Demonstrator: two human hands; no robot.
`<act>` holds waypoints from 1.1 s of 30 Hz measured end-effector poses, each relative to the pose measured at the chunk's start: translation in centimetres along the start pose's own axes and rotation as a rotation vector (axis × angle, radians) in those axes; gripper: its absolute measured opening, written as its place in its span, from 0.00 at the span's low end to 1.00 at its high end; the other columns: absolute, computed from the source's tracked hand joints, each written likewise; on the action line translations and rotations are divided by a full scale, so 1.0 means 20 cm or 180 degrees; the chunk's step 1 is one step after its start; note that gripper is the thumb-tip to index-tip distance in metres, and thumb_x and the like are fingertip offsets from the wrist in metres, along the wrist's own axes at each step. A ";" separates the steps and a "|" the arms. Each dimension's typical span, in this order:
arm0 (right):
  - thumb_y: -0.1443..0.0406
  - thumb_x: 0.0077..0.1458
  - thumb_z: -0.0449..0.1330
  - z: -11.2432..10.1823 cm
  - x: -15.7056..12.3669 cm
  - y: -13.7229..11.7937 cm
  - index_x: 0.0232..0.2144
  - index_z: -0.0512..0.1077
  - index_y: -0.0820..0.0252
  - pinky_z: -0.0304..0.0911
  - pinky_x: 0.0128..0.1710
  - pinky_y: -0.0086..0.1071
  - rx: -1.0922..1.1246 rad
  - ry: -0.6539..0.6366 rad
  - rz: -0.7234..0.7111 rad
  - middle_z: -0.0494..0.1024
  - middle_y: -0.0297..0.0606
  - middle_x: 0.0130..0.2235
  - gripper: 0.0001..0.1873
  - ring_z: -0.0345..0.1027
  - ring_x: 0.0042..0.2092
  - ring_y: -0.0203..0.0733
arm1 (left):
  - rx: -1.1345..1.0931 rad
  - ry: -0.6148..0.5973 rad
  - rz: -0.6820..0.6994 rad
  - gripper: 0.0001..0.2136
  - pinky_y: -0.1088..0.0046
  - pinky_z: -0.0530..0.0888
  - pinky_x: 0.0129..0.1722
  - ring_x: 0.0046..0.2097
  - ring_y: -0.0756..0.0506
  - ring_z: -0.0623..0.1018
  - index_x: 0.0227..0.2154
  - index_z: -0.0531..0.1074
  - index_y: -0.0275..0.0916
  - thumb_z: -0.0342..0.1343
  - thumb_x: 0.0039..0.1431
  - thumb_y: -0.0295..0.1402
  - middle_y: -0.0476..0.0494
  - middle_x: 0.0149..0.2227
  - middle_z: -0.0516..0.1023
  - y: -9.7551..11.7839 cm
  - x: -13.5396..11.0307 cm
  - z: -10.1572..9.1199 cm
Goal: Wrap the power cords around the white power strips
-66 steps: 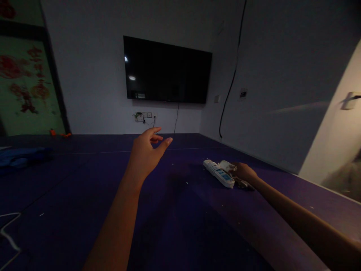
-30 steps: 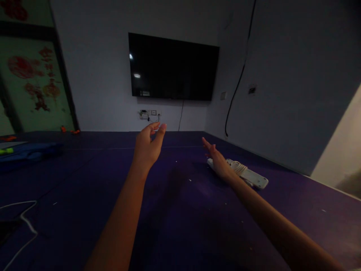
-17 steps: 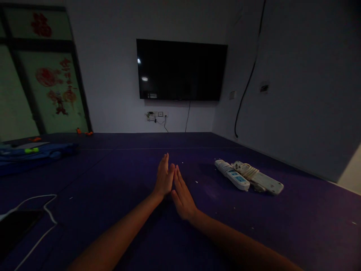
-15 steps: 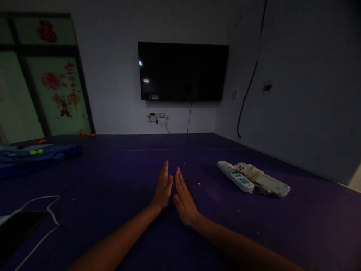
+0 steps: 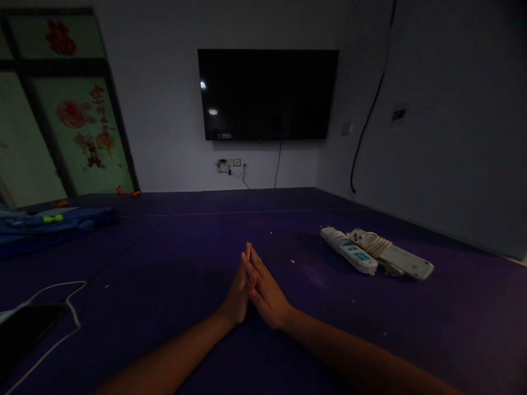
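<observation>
My left hand (image 5: 237,291) and my right hand (image 5: 267,292) meet above the purple surface (image 5: 173,291), touching at the fingers. Both have their fingers stretched out, and the palms face each other with the tips pointing forward. I see no object in either hand. To the right of my right hand lie two power strips, each with its cord wrapped around it: a white one with blue sockets (image 5: 354,257) and a plain white one (image 5: 405,262), end over end against each other.
At the left edge lies a dark phone-like slab (image 5: 31,329) with a white cable (image 5: 53,346). Behind it is a blue cloth (image 5: 78,220) with a yellow-green item on it. White scraps dot the surface. A television (image 5: 267,96) hangs on the far wall; a black cable (image 5: 373,109) dangles at the right.
My hands were apart with a narrow gap between them; now they have come together and the fingers touch. The view has shifted slightly.
</observation>
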State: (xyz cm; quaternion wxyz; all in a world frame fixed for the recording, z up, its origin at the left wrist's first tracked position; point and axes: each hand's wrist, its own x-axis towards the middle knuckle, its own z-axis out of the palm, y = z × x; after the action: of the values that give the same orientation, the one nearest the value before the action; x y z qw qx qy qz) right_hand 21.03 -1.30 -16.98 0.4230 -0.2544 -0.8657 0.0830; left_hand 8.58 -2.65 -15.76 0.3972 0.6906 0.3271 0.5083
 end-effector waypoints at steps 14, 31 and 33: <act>0.38 0.51 0.44 -0.02 0.00 -0.02 0.65 0.40 0.52 0.40 0.60 0.57 0.0677 -0.0173 -0.0676 0.28 0.43 0.68 0.46 0.25 0.67 0.56 | 0.0352 -0.0889 0.0942 0.39 0.48 0.41 0.62 0.66 0.37 0.31 0.64 0.37 0.56 0.52 0.53 0.52 0.50 0.67 0.24 -0.08 0.00 -0.02; 0.50 0.59 0.46 -0.05 0.00 -0.07 0.60 0.55 0.59 0.49 0.58 0.53 0.0794 -0.0228 -0.0217 0.54 0.52 0.62 0.31 0.47 0.63 0.53 | 0.0653 -0.0564 0.0678 0.31 0.50 0.59 0.59 0.61 0.36 0.58 0.61 0.54 0.42 0.54 0.56 0.42 0.36 0.61 0.58 -0.06 -0.02 -0.01; 0.50 0.59 0.46 -0.05 0.00 -0.07 0.59 0.56 0.59 0.50 0.57 0.53 0.0808 -0.0222 -0.0174 0.55 0.52 0.62 0.31 0.48 0.63 0.53 | 0.0662 -0.0550 0.0633 0.30 0.51 0.60 0.58 0.61 0.36 0.59 0.60 0.54 0.42 0.54 0.56 0.42 0.36 0.60 0.59 -0.06 -0.02 -0.01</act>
State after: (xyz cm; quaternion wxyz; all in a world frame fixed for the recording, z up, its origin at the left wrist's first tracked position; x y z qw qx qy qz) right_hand 21.29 -2.59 -15.86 0.4235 -0.1721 -0.8691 0.1891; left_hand 8.27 -2.43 -17.02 0.2980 0.7980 0.2727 0.4472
